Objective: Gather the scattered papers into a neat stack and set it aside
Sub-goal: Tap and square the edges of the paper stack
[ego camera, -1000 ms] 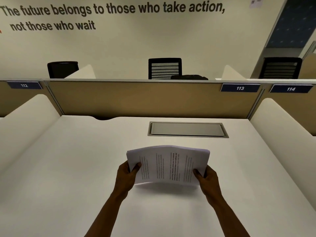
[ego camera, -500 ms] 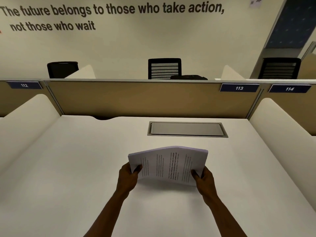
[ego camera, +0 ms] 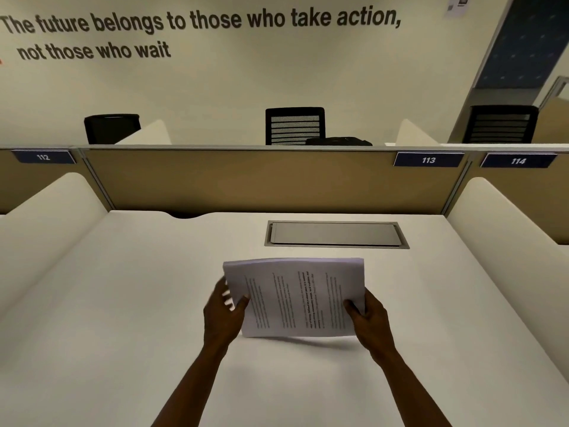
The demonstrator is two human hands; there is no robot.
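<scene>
From the head view, you have the stack of papers pinched between both hands on the near side of the cable hatch, which is the grey metal flap set into the desk. The stack stands on its lower long edge, leaning back toward the hatch, printed face toward you, with that edge on or just above the desk; a thin shadow runs under it. Its long axis runs side to side, parallel to the hatch.

Your right hand is clamped on the lower right corner, thumb on the front sheet. Your left hand is blurred at the left short edge; its thumb lies on the front, but I cannot tell how firm the hold is.

No loose sheets show elsewhere on the desk, so gathering looks done and squaring is likely in hand. The stack sits between your hands, neither one nearer. To set it aside, bare desk lies left of the hatch.
</scene>
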